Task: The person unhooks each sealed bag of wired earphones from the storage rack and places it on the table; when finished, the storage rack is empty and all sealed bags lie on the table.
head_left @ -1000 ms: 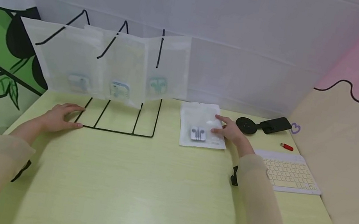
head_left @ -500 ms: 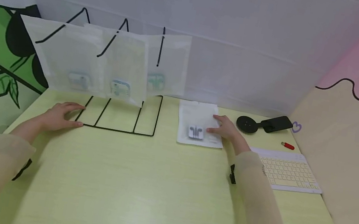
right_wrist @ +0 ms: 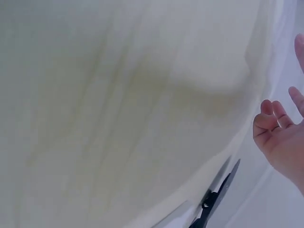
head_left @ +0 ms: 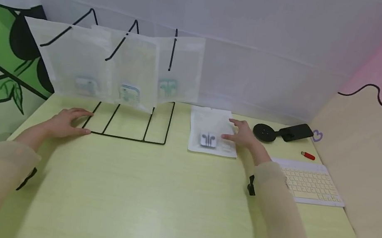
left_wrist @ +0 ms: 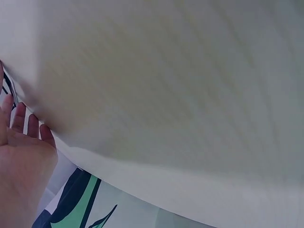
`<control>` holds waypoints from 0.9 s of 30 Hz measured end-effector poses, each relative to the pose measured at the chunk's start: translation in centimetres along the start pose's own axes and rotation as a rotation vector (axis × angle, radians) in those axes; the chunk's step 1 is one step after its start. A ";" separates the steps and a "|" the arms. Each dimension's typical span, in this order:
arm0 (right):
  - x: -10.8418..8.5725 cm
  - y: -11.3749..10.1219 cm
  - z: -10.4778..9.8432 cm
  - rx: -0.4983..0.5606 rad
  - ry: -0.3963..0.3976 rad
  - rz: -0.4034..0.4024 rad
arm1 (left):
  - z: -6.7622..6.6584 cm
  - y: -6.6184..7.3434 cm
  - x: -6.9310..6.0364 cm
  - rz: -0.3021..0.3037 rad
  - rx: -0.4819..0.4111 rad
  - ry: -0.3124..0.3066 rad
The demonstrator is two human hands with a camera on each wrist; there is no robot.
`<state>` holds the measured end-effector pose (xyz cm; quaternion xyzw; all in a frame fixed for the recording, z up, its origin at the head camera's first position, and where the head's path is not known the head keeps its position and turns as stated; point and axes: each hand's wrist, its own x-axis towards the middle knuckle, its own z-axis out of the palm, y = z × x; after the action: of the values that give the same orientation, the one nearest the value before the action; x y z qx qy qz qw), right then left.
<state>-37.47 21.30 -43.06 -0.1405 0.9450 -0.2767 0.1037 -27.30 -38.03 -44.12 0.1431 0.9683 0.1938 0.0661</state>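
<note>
My left hand [head_left: 64, 123] rests at the left front corner of a black wire display rack [head_left: 127, 138], its thumb and fingers spread around that corner. Several translucent packets hang from the rack's prongs; an earphone set shows faintly in the front middle packet [head_left: 139, 64]. To the right, a white packet [head_left: 207, 119] with earphones [head_left: 208, 140] in it lies flat on the table. Over its right edge is my right hand [head_left: 245, 136], index finger and thumb stretched apart and nothing gripped. The right wrist view shows the other fingers [right_wrist: 281, 114] loosely bent.
Behind the right hand lie a black round-ended device [head_left: 264, 132] and a black slab-like part [head_left: 295, 132]. A small red stick [head_left: 308, 155] and a white keyboard [head_left: 312, 185] are at the table's right side. A white sheet [head_left: 257, 84] backs the table [head_left: 146, 204].
The packet and right hand slid slightly left, then the right hand shifted a little back to the right off the packet's surface. The left hand stays at the rack corner.
</note>
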 end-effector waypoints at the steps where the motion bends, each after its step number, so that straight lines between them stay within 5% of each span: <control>1: -0.3 -0.1 -0.2 0.017 0.007 -0.007 | 0.0 0.0 0.0 0.001 0.001 -0.001; 9: -1.2 -2.4 -2.3 0.109 0.053 -0.102 | 0.1 0.3 0.0 -0.011 -0.002 -0.010; 27: 1.5 -11.2 -3.2 0.388 0.174 -0.367 | 0.1 0.3 -0.3 -0.013 0.000 0.001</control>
<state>-37.44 13.32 -34.43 -0.2626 0.8385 -0.4775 -0.0047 -26.97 -37.82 -44.12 0.1368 0.9692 0.1934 0.0668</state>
